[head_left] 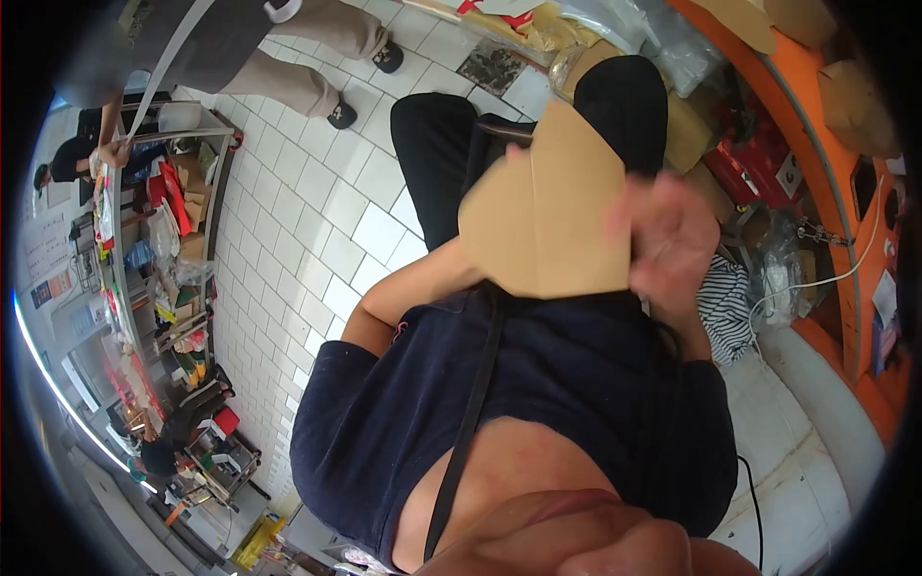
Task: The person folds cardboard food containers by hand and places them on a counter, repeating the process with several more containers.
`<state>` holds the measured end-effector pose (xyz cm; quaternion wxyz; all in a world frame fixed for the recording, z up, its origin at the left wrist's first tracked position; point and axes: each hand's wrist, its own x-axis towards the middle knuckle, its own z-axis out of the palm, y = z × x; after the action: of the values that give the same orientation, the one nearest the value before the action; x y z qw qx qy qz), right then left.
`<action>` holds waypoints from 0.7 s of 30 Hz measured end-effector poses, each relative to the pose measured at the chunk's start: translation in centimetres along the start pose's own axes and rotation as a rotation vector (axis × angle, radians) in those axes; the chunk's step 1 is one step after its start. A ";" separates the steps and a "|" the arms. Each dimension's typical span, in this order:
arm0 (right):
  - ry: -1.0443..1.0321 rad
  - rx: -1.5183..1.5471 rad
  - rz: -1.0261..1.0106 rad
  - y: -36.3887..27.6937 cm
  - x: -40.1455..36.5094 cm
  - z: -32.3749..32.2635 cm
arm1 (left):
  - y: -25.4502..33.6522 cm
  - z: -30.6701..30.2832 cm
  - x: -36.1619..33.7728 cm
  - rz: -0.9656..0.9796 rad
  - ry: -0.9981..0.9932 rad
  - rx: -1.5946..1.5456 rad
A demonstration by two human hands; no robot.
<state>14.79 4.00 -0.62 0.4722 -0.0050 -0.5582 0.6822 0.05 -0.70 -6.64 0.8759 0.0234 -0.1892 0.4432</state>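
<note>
A tan cardboard piece (pixel 567 216) with a crease down its middle is held up over my lap, in front of my dark shirt. My left hand (pixel 516 154) grips it from behind; only a fingertip shows past its upper left edge, and the rest is hidden by the board. At the board's right edge is my right hand (pixel 667 240), smeared by motion, its fingers overlapping the edge in this view.
On my right stand an orange shelf frame (pixel 845 278), plastic bags (pixel 783 274) and a striped cloth (pixel 722 309). A person (pixel 240 58) stands at upper left on the white tiled floor (pixel 288 211). Loaded shelves (pixel 187 230) line the left.
</note>
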 end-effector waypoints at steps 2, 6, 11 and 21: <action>0.280 -0.435 -0.161 0.6 2.0 0.6 | 0.8 2.1 -0.5 0.006 0.156 0.268; -0.258 -0.808 0.013 -0.7 2.2 -0.4 | 2.4 5.2 -1.1 0.119 0.371 0.531; -0.099 -0.802 -0.017 -0.6 1.3 -0.3 | 1.5 9.7 -1.9 0.126 0.670 0.792; 0.116 -0.281 -0.052 0.5 -1.2 -1.1 | -1.7 8.8 -1.1 0.141 0.865 0.945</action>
<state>15.71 4.14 -2.06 0.5158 -0.0960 -0.6199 0.5835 -1.96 -4.46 1.37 0.7371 0.2134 0.3958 0.5044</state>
